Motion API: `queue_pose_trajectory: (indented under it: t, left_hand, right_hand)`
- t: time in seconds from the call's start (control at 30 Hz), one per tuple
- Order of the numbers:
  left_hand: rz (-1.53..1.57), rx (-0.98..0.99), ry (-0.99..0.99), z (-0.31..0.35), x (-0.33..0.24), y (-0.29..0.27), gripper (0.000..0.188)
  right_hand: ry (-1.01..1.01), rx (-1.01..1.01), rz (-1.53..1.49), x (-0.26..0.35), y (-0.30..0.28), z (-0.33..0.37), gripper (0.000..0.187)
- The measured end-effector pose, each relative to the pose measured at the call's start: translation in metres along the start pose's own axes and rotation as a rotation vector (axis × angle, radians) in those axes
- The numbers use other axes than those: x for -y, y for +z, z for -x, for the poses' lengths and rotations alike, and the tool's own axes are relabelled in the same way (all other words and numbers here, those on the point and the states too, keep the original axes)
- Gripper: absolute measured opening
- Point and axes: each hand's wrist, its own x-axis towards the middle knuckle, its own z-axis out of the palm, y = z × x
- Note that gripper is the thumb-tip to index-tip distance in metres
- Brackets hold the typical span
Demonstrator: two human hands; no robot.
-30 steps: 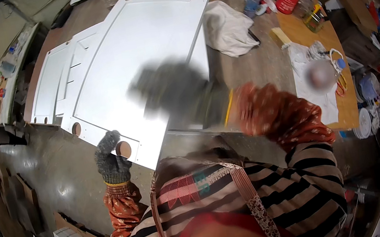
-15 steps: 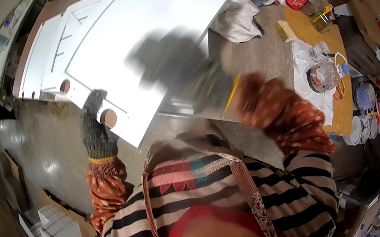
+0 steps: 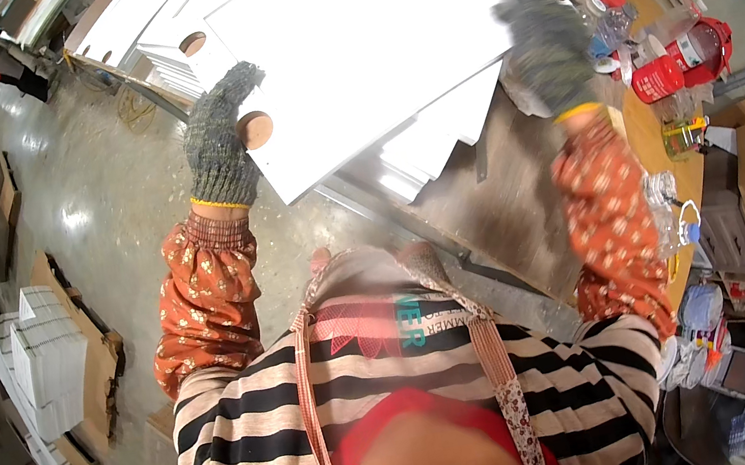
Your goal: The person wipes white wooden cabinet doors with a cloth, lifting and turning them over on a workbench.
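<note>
A large white panel [image 3: 379, 42] lies in front of me on top of other white panels [image 3: 445, 135]. My left hand [image 3: 222, 139], in a dark grey knit glove with a yellow cuff, is closed on the panel's left edge. Beside its fingers is a round brown spot [image 3: 256, 129], seemingly a hole. At the panel's right edge is my right hand [image 3: 547, 47], gloved alike. Motion blurs its fingers, so their grip on the edge cannot be made out.
More white panels with round holes [image 3: 193, 43] lie at the far left. Bottles and a red jar [image 3: 657, 79] crowd the wooden table [image 3: 690, 177] at right. White stacked pieces [image 3: 46, 360] and cardboard stand on the floor at left. A person [image 3: 5, 70] is far left.
My right hand has swept from above the panel's middle to its right edge. My left hand stays at the left edge near the round spot. The view has shifted.
</note>
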Motion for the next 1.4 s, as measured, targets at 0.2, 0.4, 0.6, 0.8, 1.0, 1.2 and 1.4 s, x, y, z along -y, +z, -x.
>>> queue_pose_trajectory:
  t: [0.2, 0.4, 0.6, 0.8, 1.0, 1.2, 1.4]
  left_hand:
    - [-0.518, 0.190, 0.550, -0.005, 0.026, -0.028, 0.039]
    - [0.056, -0.083, 0.099, 0.030, 0.018, -0.029, 0.035]
    - [-0.448, -0.023, 0.693, 0.027, -0.016, -0.021, 0.029]
    - [-0.961, -0.080, 0.953, 0.041, -0.034, -0.025, 0.023]
    - [-0.952, -0.025, 1.029, 0.035, -0.048, -0.023, 0.024]
    - [-0.846, -0.028, 1.065, 0.033, -0.047, -0.017, 0.031]
    - [-0.861, -0.034, 1.010, 0.029, -0.049, -0.020, 0.029]
  right_hand:
    - [-0.536, -0.072, -0.471, 0.190, -0.046, 0.038, 0.016]
    - [-0.301, 0.059, -0.055, 0.049, 0.000, 0.019, 0.032]
    - [0.196, -0.022, -0.208, -0.025, -0.032, 0.003, 0.032]
    - [-0.120, 0.309, 0.085, 0.085, -0.083, 0.027, 0.033]
    - [-0.169, 0.300, -0.133, 0.151, -0.093, 0.049, 0.042]
    - [-0.184, 0.013, -0.004, 0.107, -0.069, 0.035, 0.035]
    - [-0.315, -0.027, -0.084, 0.176, -0.095, 0.054, 0.034]
